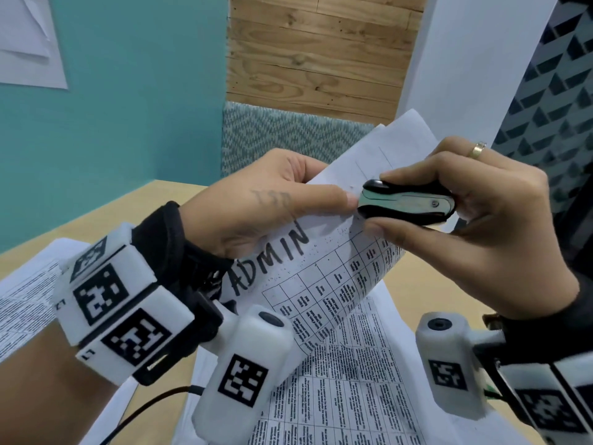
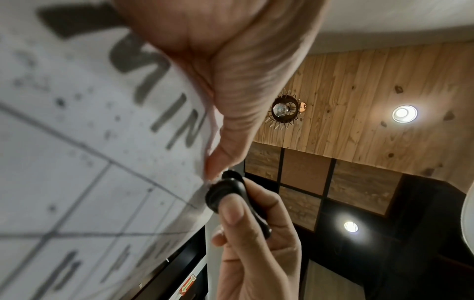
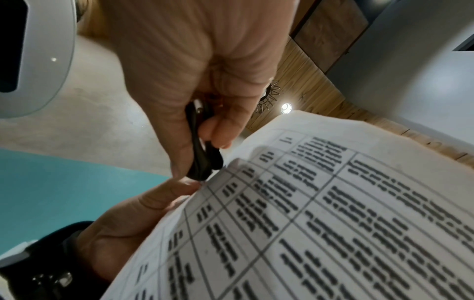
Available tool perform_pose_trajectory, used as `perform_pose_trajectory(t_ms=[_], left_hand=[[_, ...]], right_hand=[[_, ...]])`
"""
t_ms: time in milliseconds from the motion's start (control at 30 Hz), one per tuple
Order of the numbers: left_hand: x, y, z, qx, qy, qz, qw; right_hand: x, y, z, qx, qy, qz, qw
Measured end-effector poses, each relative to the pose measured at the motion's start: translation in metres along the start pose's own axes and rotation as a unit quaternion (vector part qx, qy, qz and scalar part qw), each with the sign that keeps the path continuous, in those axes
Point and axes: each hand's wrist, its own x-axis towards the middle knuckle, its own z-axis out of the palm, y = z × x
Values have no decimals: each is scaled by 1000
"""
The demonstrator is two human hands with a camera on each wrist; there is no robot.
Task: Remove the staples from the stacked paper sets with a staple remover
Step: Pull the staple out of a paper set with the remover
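Left hand [image 1: 256, 200] holding a paper set [image 1: 321, 277] lifted off the worktop [image 1: 96, 213], thumb flat on top near the corner, fingers [image 1: 301, 165] curled behind the sheets. Right hand [image 1: 475, 220] pinching a staple remover [image 1: 406, 202] between thumb and fingers, squeezed together, its tip at the set's top edge just beside the left thumb. More papers [image 1: 353, 380] lying on the worktop underneath.

A light wooden bench [image 1: 426, 284] carries the work. Printed paper sheets [image 1: 353, 380] lie flat on it in the middle, covered with tables of small text. More printed pages [image 1: 22, 293] lie at its left edge, and a black cable [image 1: 150, 403] runs across near the front
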Motion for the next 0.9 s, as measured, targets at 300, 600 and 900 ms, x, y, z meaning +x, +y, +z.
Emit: perform_pose_trajectory(t_ms=[300, 600, 900], left_hand=[[1, -5, 9, 129, 63, 55, 988], [2, 0, -10, 136, 62, 24, 989], [10, -2, -20, 121, 45, -57, 990]], right_hand=[[2, -6, -2, 14, 9, 11, 1000], [7, 5, -28, -1, -157, 79, 984], [1, 13, -9, -83, -306, 114, 941]])
